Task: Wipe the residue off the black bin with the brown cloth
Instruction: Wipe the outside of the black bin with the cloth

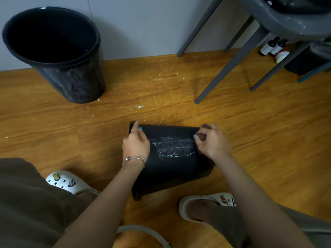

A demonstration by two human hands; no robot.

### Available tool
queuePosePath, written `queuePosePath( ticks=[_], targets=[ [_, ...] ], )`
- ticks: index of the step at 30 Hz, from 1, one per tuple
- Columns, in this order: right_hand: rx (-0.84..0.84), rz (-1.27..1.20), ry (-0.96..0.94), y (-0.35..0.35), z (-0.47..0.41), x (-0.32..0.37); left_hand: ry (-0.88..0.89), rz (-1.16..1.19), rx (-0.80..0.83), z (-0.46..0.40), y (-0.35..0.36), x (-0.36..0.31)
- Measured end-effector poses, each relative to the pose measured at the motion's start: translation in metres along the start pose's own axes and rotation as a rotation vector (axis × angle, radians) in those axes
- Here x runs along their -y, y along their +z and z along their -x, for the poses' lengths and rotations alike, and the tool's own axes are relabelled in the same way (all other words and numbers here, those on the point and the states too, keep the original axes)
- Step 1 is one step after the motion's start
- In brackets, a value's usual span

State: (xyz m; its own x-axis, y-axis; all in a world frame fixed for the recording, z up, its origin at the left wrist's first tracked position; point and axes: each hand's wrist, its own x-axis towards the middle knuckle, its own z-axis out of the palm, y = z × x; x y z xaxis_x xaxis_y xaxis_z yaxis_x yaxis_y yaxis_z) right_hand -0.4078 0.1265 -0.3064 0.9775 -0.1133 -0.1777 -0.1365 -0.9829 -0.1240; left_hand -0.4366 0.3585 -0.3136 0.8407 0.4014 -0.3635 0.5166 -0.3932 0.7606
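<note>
We see the black bin (172,161) lying on its side on the wooden floor (250,126) at lower centre of the frame, between our two white shoes. We judge it is tipped over so that its soiled flank faces up at us and can be rubbed without stooping into it. Its wall is matt black, and across the upper middle of it runs a rectangular patch of white streaky residue (172,145), scraped into thin horizontal lines and clearly not yet cleared.

A second, upright bin (59,56) stands at upper left against the wall, apart from the work, and grey stool legs (227,68) cross the upper right.

Our left hand (136,145) lies over the bin's left end, fingers curled around the edge there, which we take to be a bracing hold that stops the round body rolling under pressure. Our right hand (213,142) sits at the right edge of the residue, fingers bunched and pinching the brown cloth (200,136), of which only a small dark wad shows between the fingertips, pressed against the bin's wall. White flecks (139,106) scatter the floor above the bin.
</note>
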Motion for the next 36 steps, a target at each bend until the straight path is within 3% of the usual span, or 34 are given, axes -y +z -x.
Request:
queuePosePath(
  ticks=[6,11,17,22,27,32,36],
  targets=[
    [-0.014,0.016,0.173,-0.01,-0.01,-0.027,-0.011,0.014,-0.009,0.005,-0.001,-0.004],
    [-0.03,-0.015,-0.026,-0.001,0.006,-0.015,-0.029,0.001,-0.014,0.002,-0.001,-0.004],
    [0.03,0.059,0.121,-0.013,-0.008,-0.028,-0.033,0.009,-0.009,0.004,-0.001,-0.007],
    [-0.003,0.156,-0.12,-0.008,0.003,-0.017,-0.02,0.017,-0.02,0.003,0.001,-0.003],
    [0.021,0.14,0.036,-0.012,-0.005,-0.034,-0.007,0.003,-0.008,0.005,0.001,-0.003],
    [-0.018,0.138,-0.159,-0.005,0.003,-0.027,-0.014,0.02,0.014,0.006,0.0,0.0],
    [0.025,0.202,0.001,-0.015,-0.005,-0.044,-0.013,0.021,0.013,0.006,0.002,0.001]
  ],
)
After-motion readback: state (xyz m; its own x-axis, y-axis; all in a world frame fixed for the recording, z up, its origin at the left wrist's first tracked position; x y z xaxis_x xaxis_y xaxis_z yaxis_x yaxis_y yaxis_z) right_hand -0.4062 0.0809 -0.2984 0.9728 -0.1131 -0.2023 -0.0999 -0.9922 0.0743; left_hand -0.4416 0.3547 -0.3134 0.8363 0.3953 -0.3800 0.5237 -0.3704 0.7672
